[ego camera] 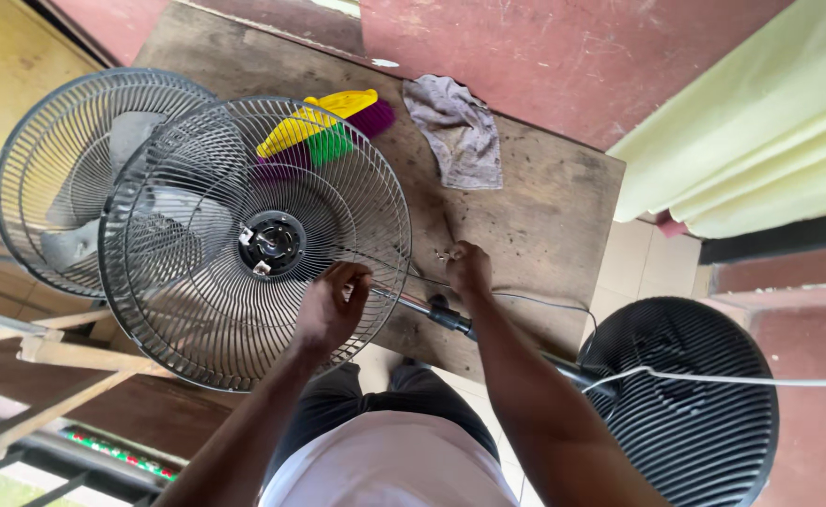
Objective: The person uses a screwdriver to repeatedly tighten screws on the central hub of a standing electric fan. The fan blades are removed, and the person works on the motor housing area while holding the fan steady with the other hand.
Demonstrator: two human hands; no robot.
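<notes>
- overhead, a person in a white top and dark trousers works on a stand fan laid across a worn wooden table (544, 202), seen from the head camera.
- left hand (331, 305) curls its fingers around the rim of the front wire guard (253, 239); the fingers are bent narrow and grip the wires at the guard's lower right edge.
- right hand (469, 268) rests on the table top just beside the fan's pole (450, 317), fingers bunched together over some small bits on the wood; whether they pinch anything cannot be told.
- front wire guard stands tilted, partly off the near left edge of the table, with a dark round hub at its middle.
- second wire guard (65, 169) sits behind and to the left of the first, overlapping it, with pale fan blades (79, 239) showing through the wires.
- pole runs from the guards towards the lower right, under the right forearm, to a round black ribbed base (694, 413) that lies off the table near the floor tiles.
- white cord (741, 379) crosses the base and runs out to the right.
- brush (324, 127) with a yellow back and green and purple bristles lies on the far part of the table, partly behind the front guard.
- grey cloth (455, 127) lies crumpled just right of the brush, well apart from both hands.
</notes>
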